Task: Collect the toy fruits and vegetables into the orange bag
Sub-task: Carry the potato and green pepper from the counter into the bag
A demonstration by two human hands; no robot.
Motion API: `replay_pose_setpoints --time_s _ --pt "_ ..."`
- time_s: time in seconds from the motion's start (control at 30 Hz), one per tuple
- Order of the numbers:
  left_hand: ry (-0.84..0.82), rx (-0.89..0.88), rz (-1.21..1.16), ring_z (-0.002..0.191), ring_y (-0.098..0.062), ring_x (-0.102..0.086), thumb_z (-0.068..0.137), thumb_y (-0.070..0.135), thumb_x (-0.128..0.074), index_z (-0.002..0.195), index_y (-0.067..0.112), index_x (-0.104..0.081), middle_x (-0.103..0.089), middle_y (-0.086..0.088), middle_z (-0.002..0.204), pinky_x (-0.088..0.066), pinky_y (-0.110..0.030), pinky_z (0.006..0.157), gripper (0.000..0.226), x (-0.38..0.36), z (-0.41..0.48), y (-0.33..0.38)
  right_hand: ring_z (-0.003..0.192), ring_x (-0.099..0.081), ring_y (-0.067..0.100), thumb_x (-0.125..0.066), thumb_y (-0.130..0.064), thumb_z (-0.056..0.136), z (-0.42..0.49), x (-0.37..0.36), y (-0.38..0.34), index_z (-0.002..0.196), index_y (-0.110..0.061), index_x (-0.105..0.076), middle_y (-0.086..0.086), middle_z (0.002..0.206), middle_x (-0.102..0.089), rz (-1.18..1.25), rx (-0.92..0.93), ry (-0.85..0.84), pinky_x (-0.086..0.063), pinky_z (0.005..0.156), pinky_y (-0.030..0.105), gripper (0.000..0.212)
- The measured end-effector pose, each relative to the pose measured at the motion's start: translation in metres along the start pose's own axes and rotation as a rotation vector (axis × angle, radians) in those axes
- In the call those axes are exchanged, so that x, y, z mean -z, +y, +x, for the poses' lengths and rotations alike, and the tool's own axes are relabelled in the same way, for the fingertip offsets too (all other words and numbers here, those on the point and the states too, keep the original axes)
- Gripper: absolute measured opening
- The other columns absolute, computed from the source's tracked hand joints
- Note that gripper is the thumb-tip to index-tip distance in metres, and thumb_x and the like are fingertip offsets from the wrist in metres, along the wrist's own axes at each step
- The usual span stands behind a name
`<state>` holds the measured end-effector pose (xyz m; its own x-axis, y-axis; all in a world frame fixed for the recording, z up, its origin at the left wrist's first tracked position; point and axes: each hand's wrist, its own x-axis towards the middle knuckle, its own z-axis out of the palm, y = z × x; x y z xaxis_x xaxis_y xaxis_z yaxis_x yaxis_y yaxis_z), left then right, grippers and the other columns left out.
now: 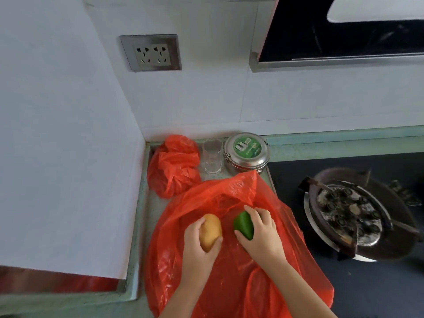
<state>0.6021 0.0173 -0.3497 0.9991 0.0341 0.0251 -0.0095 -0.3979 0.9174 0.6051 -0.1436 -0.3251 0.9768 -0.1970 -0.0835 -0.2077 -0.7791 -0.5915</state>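
Observation:
A large orange plastic bag (229,276) lies spread out on the green counter in front of me. My left hand (198,246) grips a yellow-brown toy potato (210,231) above the bag. Beside it, my right hand (261,232) grips a green toy pepper (243,223), fingers curled over its top. Both toys are held close together over the middle of the bag. I cannot tell where the bag's opening is.
A second, bunched orange bag (174,166) sits in the back corner. Next to it stand a clear glass (212,156) and a round steel tin (246,152) with a green label. A dirty gas burner (353,214) is on the right. Walls close the left and back.

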Motion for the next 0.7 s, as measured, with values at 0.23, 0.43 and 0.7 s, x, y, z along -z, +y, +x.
replay_pose_setpoints --time_s 0.23,0.43,0.7 --pt "-0.014 -0.007 0.008 0.117 0.006 -0.038 0.067 0.037 -0.070 0.119 0.034 -0.043 -0.045 0.013 0.123 -0.027 -0.008 0.098 0.058 -0.001 0.004 -0.013 0.123 -0.031 0.022 -0.061 -0.040 0.080 0.012 -0.020 -0.004 0.137 -0.031 -0.030 0.002 0.137 -0.031 -0.084 0.022 -0.043 -0.048 0.080 0.030 0.066" --pt "-0.024 -0.015 0.033 0.119 0.004 -0.037 0.067 0.046 -0.062 0.123 0.026 -0.046 -0.047 0.004 0.124 -0.028 -0.012 0.101 0.062 -0.001 0.006 -0.015 0.127 -0.028 0.023 -0.059 -0.046 0.080 0.012 -0.025 -0.006 0.140 -0.032 -0.025 0.004 0.141 -0.028 -0.134 0.040 -0.033 -0.049 0.080 0.028 0.070" --pt "-0.033 -0.005 0.084 0.123 -0.013 -0.038 0.068 0.032 -0.074 0.128 0.015 -0.048 -0.044 -0.008 0.129 -0.021 -0.006 0.101 0.067 0.002 0.004 -0.014 0.133 -0.019 0.021 -0.059 -0.048 0.080 0.000 -0.018 -0.007 0.142 -0.034 -0.018 0.003 0.146 -0.020 -0.123 0.029 -0.059 -0.046 0.087 0.028 0.076"
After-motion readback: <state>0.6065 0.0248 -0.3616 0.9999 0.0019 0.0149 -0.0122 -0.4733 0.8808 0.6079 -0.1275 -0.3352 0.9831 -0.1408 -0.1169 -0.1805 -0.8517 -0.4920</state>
